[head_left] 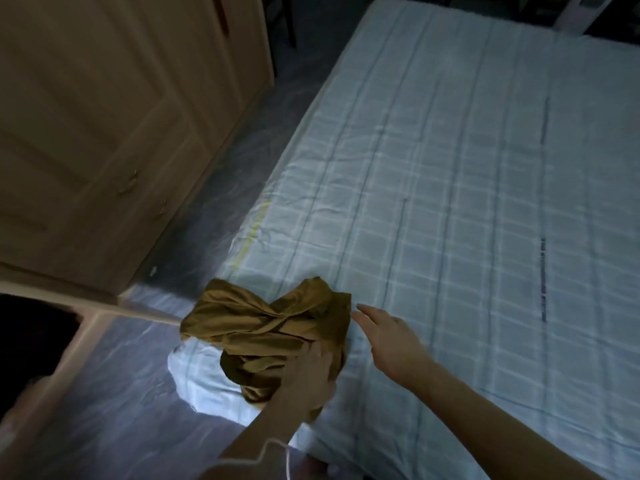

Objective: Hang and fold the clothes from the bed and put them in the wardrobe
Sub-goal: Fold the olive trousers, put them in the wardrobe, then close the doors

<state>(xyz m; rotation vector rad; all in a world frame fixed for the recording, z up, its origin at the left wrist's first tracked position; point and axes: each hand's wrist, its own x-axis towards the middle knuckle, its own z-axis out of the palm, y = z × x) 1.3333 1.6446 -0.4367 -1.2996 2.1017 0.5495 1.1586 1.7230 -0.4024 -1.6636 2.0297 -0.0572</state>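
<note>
left hand (308,375) grips the mustard garment (266,327), bunched at the bed's (450,202) near corner. right hand (384,332) reaches in beside it, fingers straight, holding nothing. soft, light, floppy cloth; probably best pinched at a hem, though folds hide the edges.
</note>
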